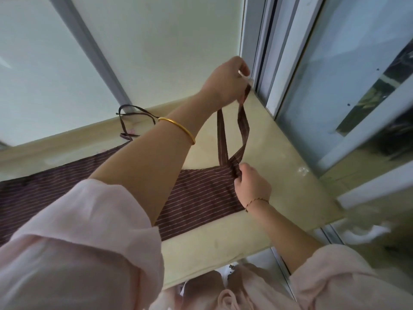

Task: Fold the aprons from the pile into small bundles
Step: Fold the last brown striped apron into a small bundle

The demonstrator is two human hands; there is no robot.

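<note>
Pinching strap (244, 128) above apron (196, 189) with left hand (223, 86), gripping apron's bunched end with right hand (251, 185); yank harder, lose the folds.

beige tabletop (279, 142) | window frame (274, 63) (grey, sliding) | gold bangle (178, 128) | pink sleeve (78, 242)

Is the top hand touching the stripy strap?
Touching. The head view shows the left hand pinching the top end of the strap between its fingers.

Apron (196, 191) on table (279, 175), strap loop (243, 128) above right end
</note>
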